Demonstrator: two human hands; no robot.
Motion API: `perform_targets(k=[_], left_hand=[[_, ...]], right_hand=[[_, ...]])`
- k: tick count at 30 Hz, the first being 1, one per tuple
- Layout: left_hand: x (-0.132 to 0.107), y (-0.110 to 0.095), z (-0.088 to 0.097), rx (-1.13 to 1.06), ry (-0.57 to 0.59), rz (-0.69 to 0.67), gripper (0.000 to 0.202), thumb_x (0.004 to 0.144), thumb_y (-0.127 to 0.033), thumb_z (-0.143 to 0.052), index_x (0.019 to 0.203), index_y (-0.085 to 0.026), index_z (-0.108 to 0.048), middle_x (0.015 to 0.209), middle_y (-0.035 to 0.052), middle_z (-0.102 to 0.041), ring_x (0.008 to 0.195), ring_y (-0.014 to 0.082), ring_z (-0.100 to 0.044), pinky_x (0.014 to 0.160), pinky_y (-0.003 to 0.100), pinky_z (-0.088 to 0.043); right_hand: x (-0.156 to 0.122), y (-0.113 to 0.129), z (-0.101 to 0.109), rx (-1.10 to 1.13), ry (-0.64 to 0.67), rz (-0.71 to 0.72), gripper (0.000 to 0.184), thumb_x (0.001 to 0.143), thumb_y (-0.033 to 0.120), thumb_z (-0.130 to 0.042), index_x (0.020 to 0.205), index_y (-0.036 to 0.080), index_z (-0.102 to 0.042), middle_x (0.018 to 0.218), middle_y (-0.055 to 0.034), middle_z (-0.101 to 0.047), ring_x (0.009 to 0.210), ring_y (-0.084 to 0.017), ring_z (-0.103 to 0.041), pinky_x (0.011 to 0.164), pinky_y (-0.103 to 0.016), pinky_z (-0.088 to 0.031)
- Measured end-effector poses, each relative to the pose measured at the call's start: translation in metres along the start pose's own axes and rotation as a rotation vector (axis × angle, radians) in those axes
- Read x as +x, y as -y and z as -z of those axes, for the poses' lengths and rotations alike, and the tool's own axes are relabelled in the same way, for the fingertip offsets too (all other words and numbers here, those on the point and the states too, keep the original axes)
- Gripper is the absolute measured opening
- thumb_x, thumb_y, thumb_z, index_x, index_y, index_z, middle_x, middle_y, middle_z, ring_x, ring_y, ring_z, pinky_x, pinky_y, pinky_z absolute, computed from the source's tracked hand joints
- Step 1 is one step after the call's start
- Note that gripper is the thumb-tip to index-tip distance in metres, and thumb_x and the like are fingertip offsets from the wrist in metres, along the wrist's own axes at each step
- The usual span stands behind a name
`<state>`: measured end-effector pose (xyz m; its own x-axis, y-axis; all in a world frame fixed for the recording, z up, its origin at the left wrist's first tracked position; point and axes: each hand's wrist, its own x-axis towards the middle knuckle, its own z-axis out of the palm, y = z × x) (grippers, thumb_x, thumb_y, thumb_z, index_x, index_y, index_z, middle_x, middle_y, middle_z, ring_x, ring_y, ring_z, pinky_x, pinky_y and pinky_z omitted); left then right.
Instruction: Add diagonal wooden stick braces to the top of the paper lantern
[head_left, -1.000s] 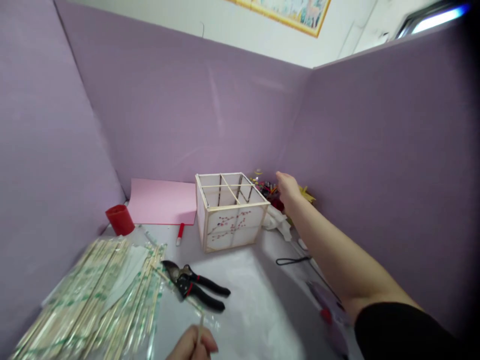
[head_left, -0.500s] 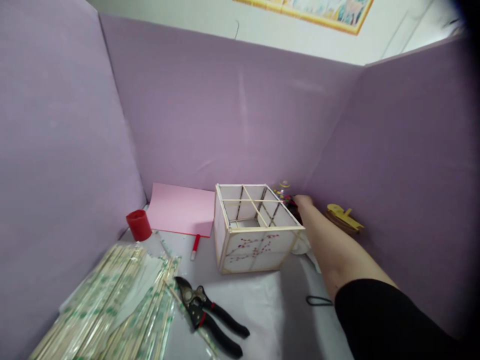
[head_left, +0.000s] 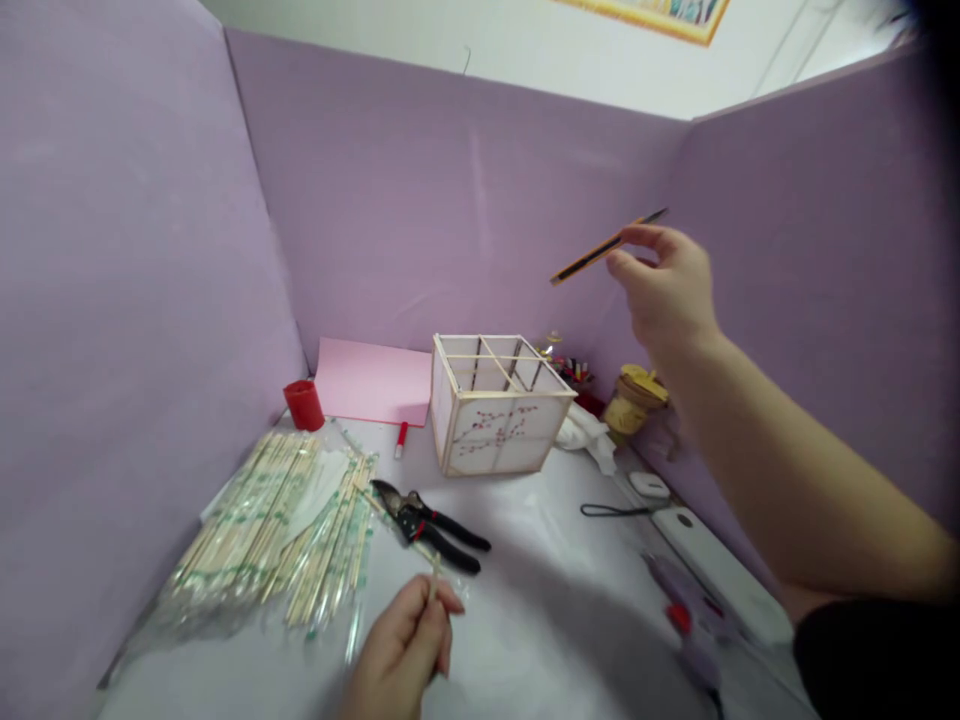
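Observation:
Raised at the right, my right hand [head_left: 671, 290] pinches a pencil [head_left: 592, 262] with black and orange stripes between thumb and fingers. Low in the middle, my left hand [head_left: 409, 640] is closed around a thin wooden stick [head_left: 434, 578], whose tip pokes out above the thumb. Just beyond that hand lie black-handled pruning shears [head_left: 431, 525] on the table. Behind them stands a box-shaped frame [head_left: 499, 430] of sticks with white paper sides, its front painted with red blossom branches. The top of the frame has crossed sticks.
Bundles of wooden sticks in plastic [head_left: 255, 510] cover the left side. A red roll [head_left: 304, 405], a pink sheet [head_left: 371, 385] and a red marker [head_left: 401, 438] lie behind. At right are a glue gun [head_left: 690, 620], a white power strip [head_left: 720, 575] and a yellow-lidded jar [head_left: 634, 400]. Purple panels surround the table.
My right hand has come up from behind the paper frame and now holds a pencil in the air. My left hand has come into view with a wooden stick. The view has shifted.

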<state>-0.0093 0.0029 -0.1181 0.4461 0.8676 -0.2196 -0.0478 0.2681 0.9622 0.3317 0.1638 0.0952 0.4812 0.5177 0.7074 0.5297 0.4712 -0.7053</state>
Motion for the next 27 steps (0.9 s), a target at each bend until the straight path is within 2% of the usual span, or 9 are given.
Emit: perform_targets(k=[2, 4, 7, 11, 14, 19, 22, 24, 27], left_hand=[[-0.002, -0.003, -0.002, -0.043, -0.019, -0.059, 0.045, 0.082, -0.064, -0.055, 0.085, -0.019, -0.057, 0.057, -0.0044, -0.041, 0.053, 0.0091, -0.032, 0.05, 0.021, -0.024], [-0.001, -0.005, -0.005, -0.108, 0.005, -0.118, 0.042, 0.081, -0.061, -0.058, 0.086, -0.019, -0.057, 0.055, -0.0057, -0.041, 0.048, 0.0074, -0.028, 0.047, 0.021, -0.02], [0.007, -0.002, -0.006, -0.163, -0.001, -0.204, 0.039, 0.081, -0.055, -0.062, 0.085, -0.017, -0.058, 0.054, -0.0059, -0.044, 0.044, 0.0054, -0.026, 0.043, 0.02, -0.016], [0.019, 0.004, -0.005, -0.252, 0.002, -0.237, 0.039, 0.081, -0.053, -0.062, 0.081, -0.015, -0.06, 0.053, -0.0052, -0.046, 0.04, 0.0036, -0.024, 0.04, 0.02, -0.013], [0.022, 0.005, -0.007, -0.284, 0.029, -0.232, 0.039, 0.081, -0.052, -0.063, 0.082, -0.013, -0.061, 0.05, -0.0048, -0.047, 0.037, 0.003, -0.024, 0.039, 0.02, -0.012], [0.022, 0.004, -0.008, -0.444, 0.053, -0.207, 0.028, 0.082, -0.038, -0.066, 0.095, -0.013, -0.061, 0.053, -0.0037, -0.051, 0.04, 0.0046, -0.033, 0.042, 0.018, -0.025], [0.028, 0.004, -0.004, -0.591, -0.03, -0.219, 0.014, 0.084, -0.027, -0.065, 0.091, -0.02, -0.056, 0.067, -0.0032, -0.058, 0.059, 0.0073, -0.053, 0.061, 0.021, -0.044], [0.033, 0.004, 0.001, -0.651, -0.104, -0.235, 0.01, 0.086, -0.025, -0.063, 0.086, -0.021, -0.053, 0.085, -0.0015, -0.064, 0.078, 0.0096, -0.06, 0.075, 0.026, -0.048], [0.036, 0.004, 0.005, -0.643, -0.187, -0.265, 0.014, 0.085, -0.028, -0.065, 0.081, -0.019, -0.055, 0.099, 0.0009, -0.067, 0.076, 0.0082, -0.059, 0.067, 0.021, -0.046]], right_hand=[[-0.045, 0.032, 0.012, 0.172, 0.027, -0.059, 0.03, 0.076, 0.01, -0.069, 0.103, 0.02, -0.064, 0.097, -0.0009, -0.065, 0.082, -0.011, -0.063, 0.078, -0.029, -0.05], [-0.103, 0.048, 0.021, 0.391, 0.075, -0.238, 0.026, 0.076, 0.01, -0.066, 0.098, 0.023, -0.062, 0.095, -0.0001, -0.064, 0.086, -0.014, -0.067, 0.077, -0.031, -0.055], [-0.199, 0.044, 0.024, 0.681, 0.162, -0.728, 0.029, 0.068, 0.002, -0.068, 0.088, 0.02, -0.059, 0.082, 0.0007, -0.066, 0.076, -0.014, -0.07, 0.066, -0.026, -0.061], [-0.295, 0.02, 0.02, 0.816, 0.275, -1.13, 0.029, 0.069, -0.008, -0.062, 0.083, 0.017, -0.056, 0.076, -0.004, -0.07, 0.059, -0.011, -0.07, 0.05, -0.015, -0.058], [-0.316, 0.005, 0.016, 0.892, 0.317, -1.29, 0.024, 0.078, -0.008, -0.053, 0.083, 0.015, -0.056, 0.076, -0.0049, -0.072, 0.061, -0.01, -0.071, 0.057, -0.014, -0.06], [-0.312, -0.005, 0.02, 1.007, 0.376, -1.407, 0.029, 0.077, -0.009, -0.052, 0.09, 0.015, -0.059, 0.083, -0.0068, -0.073, 0.068, -0.015, -0.072, 0.065, -0.026, -0.064], [-0.315, -0.003, 0.028, 1.06, 0.394, -1.412, 0.035, 0.074, -0.011, -0.055, 0.098, 0.015, -0.061, 0.092, -0.0072, -0.073, 0.071, -0.014, -0.072, 0.066, -0.023, -0.063], [-0.32, 0.0, 0.032, 1.087, 0.394, -1.398, 0.034, 0.075, -0.007, -0.059, 0.101, 0.015, -0.061, 0.095, -0.0062, -0.072, 0.076, -0.014, -0.072, 0.071, -0.024, -0.062], [-0.33, 0.005, 0.036, 1.106, 0.413, -1.389, 0.028, 0.078, 0.003, -0.064, 0.104, 0.015, -0.061, 0.094, -0.0051, -0.071, 0.073, -0.013, -0.071, 0.073, -0.026, -0.062]])
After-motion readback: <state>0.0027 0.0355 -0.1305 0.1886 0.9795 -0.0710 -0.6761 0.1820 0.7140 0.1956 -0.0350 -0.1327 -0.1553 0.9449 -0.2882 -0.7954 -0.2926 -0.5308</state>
